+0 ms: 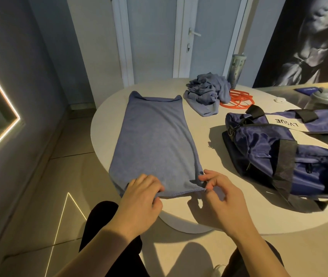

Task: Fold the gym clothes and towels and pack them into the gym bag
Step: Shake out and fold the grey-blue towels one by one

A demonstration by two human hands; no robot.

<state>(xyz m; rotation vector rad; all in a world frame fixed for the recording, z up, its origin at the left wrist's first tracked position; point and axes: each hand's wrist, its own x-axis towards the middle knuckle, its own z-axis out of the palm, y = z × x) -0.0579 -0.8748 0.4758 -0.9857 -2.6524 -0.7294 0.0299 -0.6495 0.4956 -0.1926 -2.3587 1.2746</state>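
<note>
The towel (155, 140) lies flat on the table (199, 128), long way pointing away from you. Its near short edge sits at the table rim by your hands, and the two far corners stick up a bit. Looks doubled lengthwise, so prob 2 layers. Expect it soft, light and limp w/ no stiffness: it'll sag and drag wherever you don't hold it, and the nap should cling to the tabletop rather than slide. Not fragile. Best hold imo is both near corners, pinching thru all layers so the under layer doesn't lag when you bring the near edge over to the far one.

Grip now: your left hand (141, 196) has its fingers curled over the near-left corner, the edge bunched under them, clamped on the cloth. Your right hand (223, 196) is at the near-right corner, thumb and forefinger closed on the corner tip, other fingers loose and spread. That pinch looks lighter than the left one.

The gym bag (290, 152) sits to the right on the same table, apart from the towel; can't tell how far its top is open. A crumpled pile of clothes (207, 92) waits at the far side, w/ orange bands (237, 100) touching it.
</note>
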